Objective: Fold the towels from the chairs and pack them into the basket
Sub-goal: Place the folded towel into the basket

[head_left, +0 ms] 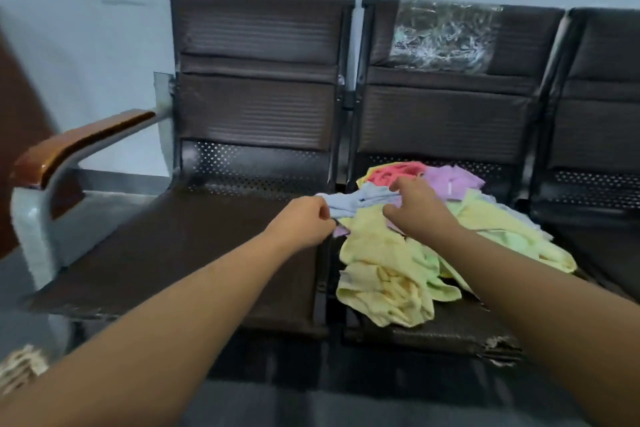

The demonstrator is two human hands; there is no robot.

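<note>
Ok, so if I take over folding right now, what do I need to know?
Left hand: pinches the left edge of the blue towel.
Right hand: on the same towel, grip unclear.
Towels: a loose pile on the middle chair, with the blue one on top.
Basket: the woven thing at the lower left edge may be it, but I cannot be sure.
Done: no folded towel shows.
Left: lift the blue towel out, fold it, then fold the others and pack them all.
</note>
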